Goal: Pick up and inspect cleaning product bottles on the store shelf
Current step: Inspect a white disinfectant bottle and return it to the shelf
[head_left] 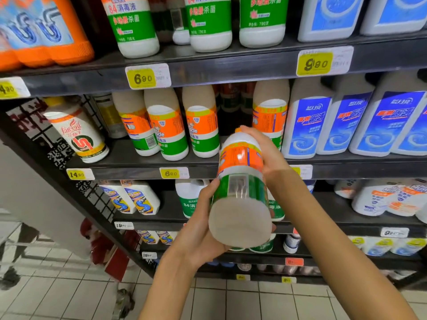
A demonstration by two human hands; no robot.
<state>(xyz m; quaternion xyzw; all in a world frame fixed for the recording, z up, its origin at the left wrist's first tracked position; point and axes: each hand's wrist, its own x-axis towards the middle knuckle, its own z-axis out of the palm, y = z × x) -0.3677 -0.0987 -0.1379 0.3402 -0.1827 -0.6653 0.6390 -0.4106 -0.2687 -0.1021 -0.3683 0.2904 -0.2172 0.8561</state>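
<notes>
A white bottle with an orange and green label (241, 181) is held in front of the shelf, tilted with its base toward me and its cap pointing at the shelf. My left hand (203, 229) cups the base from the left and below. My right hand (265, 151) grips the upper part near the neck from the right. Matching bottles (168, 125) stand upright on the middle shelf (129, 172) right behind it.
Blue-labelled white jugs (307, 125) fill the shelf's right side. A white canister (78, 135) leans at the left. Green-labelled bottles (134, 26) and an orange pack (46, 31) stand on the top shelf. More bottles line the lower shelves. Tiled floor (69, 296) below left.
</notes>
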